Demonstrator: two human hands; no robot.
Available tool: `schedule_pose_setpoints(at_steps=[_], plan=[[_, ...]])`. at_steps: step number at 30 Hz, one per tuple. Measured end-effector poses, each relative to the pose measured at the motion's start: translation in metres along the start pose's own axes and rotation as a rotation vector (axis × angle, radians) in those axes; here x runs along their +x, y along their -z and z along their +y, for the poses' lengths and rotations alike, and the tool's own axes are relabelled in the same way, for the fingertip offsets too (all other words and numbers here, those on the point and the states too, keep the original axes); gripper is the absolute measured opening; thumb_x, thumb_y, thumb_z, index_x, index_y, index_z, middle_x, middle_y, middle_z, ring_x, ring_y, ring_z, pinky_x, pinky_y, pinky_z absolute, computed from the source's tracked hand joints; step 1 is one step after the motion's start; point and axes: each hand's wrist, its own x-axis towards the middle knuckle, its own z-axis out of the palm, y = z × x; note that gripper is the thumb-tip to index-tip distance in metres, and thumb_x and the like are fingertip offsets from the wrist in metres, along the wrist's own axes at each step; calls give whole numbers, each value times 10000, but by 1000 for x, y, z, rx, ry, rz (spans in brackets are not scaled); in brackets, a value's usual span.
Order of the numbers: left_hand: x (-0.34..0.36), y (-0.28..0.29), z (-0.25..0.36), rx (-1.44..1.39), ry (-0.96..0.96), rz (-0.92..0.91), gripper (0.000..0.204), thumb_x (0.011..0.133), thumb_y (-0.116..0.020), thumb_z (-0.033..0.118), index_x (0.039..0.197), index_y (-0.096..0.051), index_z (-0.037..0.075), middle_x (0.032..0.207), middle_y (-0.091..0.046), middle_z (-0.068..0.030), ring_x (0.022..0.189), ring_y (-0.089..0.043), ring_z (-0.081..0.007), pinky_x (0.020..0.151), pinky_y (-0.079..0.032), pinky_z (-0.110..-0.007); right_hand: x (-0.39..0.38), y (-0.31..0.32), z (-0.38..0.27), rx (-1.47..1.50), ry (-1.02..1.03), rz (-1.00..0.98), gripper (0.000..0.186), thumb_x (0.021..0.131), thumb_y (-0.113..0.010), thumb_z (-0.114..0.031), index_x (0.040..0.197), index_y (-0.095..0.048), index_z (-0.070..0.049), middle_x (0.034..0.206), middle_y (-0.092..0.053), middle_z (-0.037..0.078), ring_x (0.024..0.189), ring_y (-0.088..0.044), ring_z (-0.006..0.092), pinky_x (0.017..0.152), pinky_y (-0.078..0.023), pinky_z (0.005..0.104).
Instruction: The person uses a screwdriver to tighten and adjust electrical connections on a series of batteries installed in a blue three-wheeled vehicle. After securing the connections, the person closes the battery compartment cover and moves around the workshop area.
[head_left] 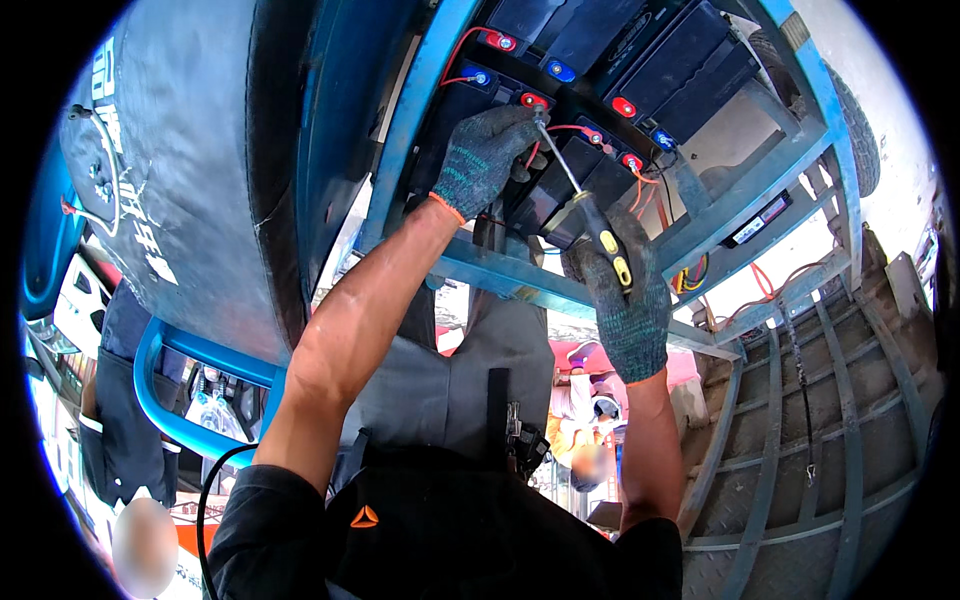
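Several black batteries (680, 75) with red and blue terminal caps sit in a blue metal frame (780, 170). My left hand (475, 160), in a dark knitted glove with an orange cuff, is closed at a red terminal (533, 100) beside the screwdriver tip; what its fingertips grip is too small to make out. My right hand (625, 300), also gloved, grips a screwdriver (608, 243) with a yellow and black handle, its shaft slanting up to that terminal. Red wires (575, 128) run between nearby terminals.
A large black padded seat (190, 190) with a blue rail (150, 380) stands at left. A grated metal rack (820, 430) is at lower right, a tire (860, 150) at upper right. Blurred people (585, 430) appear in the background, with another (145, 530) at lower left.
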Motion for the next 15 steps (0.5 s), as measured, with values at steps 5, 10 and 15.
schedule_pose_setpoints(at_steps=[5,10,15], plan=[[2,0,-1,39,-8,7,317,1004,-701,231,1277,-723,70,1062,-767,-49,856,-743,-119,609,-583,-232,-2,-2,-2,87,-63,-16,488,991,-691,-176,1424,-566,11,1402,-625,198,1220,-649,277,1034,-521,379],[-1,-2,3,25,35,15,315,997,-711,217,1277,-725,73,1078,-765,-51,879,-746,-120,618,-594,-234,-1,-4,-7,67,-110,-20,473,997,-679,-154,1425,-563,11,1391,-630,201,1211,-655,279,1026,-529,376],[3,1,-9,60,-76,19,313,990,-718,206,1267,-724,61,1083,-763,-55,885,-746,-125,624,-601,-242,0,-3,-6,75,-73,-19,461,997,-684,-165,1412,-570,2,1359,-645,203,1187,-668,274,998,-545,376]])
